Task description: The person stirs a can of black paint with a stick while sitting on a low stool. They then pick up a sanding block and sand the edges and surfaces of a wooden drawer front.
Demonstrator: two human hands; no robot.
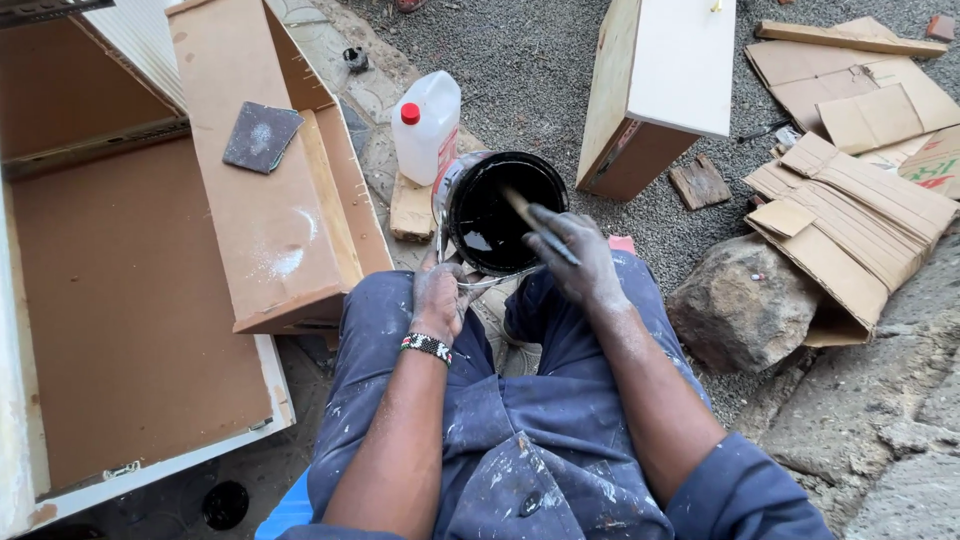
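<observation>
A paint can (455, 190) with black paint inside stands on the ground between my knees. My left hand (438, 296), stained dark and wearing a beaded wristband, grips the can's near rim and wire handle. My right hand (572, 252) is closed on a wooden stick (520, 208) whose far end dips into the black paint. Both hands are smeared with paint. I sit in blue paint-spattered overalls.
A white plastic jug (428, 128) with a red cap stands behind the can on a wood block. A wooden drawer (265, 170) with a sanding sheet (261, 136) lies left, over a large cabinet box (120, 300). A rock (745, 300), cardboard (850, 210) and a white cabinet (665, 85) lie right.
</observation>
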